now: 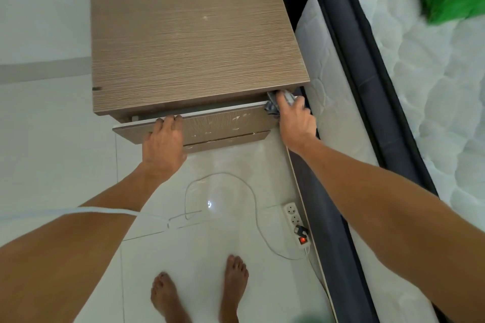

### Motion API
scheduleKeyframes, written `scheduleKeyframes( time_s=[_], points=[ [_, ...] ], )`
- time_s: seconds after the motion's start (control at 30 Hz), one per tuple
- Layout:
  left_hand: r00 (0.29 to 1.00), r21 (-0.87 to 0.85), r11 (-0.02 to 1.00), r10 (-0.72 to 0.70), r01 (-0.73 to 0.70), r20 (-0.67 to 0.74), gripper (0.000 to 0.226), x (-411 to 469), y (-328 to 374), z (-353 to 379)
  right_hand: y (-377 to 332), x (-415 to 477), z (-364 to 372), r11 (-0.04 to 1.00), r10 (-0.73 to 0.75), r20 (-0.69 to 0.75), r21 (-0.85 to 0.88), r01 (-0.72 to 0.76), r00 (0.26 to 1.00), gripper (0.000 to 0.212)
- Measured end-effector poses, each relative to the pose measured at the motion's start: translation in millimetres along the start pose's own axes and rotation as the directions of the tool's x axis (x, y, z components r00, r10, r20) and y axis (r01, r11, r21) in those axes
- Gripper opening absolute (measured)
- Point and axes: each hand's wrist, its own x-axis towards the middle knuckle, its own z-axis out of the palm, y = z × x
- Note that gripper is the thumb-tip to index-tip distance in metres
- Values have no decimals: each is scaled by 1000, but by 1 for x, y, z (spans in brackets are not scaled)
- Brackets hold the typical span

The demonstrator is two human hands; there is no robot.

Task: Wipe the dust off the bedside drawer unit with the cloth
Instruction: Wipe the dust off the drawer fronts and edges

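Left hand [162, 144] hooked over top drawer [194, 126] of drawer unit [194, 34], steadying it ajar; right hand [296, 119], fingers [282, 99] closed on grey cloth [271, 107], wiping drawer's bed-side corner.

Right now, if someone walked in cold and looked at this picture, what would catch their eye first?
Probably the wood-grain bedside drawer unit filling the top centre, its top drawer pulled slightly open. The left hand grips that drawer's front edge, while the right hand presses a grey cloth into the drawer's right corner, beside the mattress. Lower down, a white power strip with a glowing red switch lies on the tiled floor.
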Motion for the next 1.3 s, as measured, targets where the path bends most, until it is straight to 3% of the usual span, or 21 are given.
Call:
scheduleKeyframes(
  time_s=[0.13, 0.27, 0.33, 0.53, 0.67, 0.77, 0.9, 1.03, 1.3],
  points=[
    [1000, -5, 1000, 2, -2, 1, 81, 0, -2, 1, 24, 9, 1, 988, 129, 38, 81, -132, 991, 58],
    [999, -24, 999, 32, -33, -25, 80, -1, -13, 1, 45, 6, 8, 900, 364, 169, 189, -393, 916, 51],
    [999, -41, 999, 2, -4, -54, 76, -4, -23, 0, 50, -9, 18, 887, 386, 196, 188, -421, 901, 50],
    [983, -57, 992, -121, 114, -135, 61, -19, -68, 0, 9, -67, 33, 930, 259, 165, 222, -292, 952, 54],
    [976, -73, 994, -95, 82, -198, 56, -25, -92, 6, -50, -97, 36, 919, 153, 46, 360, -160, 987, 64],
    [947, -84, 996, -28, 1, -320, 40, -19, -105, 17, -95, -109, 49, 919, 56, -108, 394, -9, 993, 73],
    [839, -65, 989, 78, -133, -538, 25, -5, -121, 40, -146, -105, 74, 888, -48, -327, 419, 190, 944, 80],
    [685, -1, 967, 179, -254, -706, 20, 8, -136, 61, -176, -87, 98, 806, -20, -536, 491, 331, 844, 81],
    [341, 236, 919, 342, -316, -876, 21, 33, -159, 93, -201, -54, 126, 669, 63, -876, 392, 631, 478, 71]
  ],
)
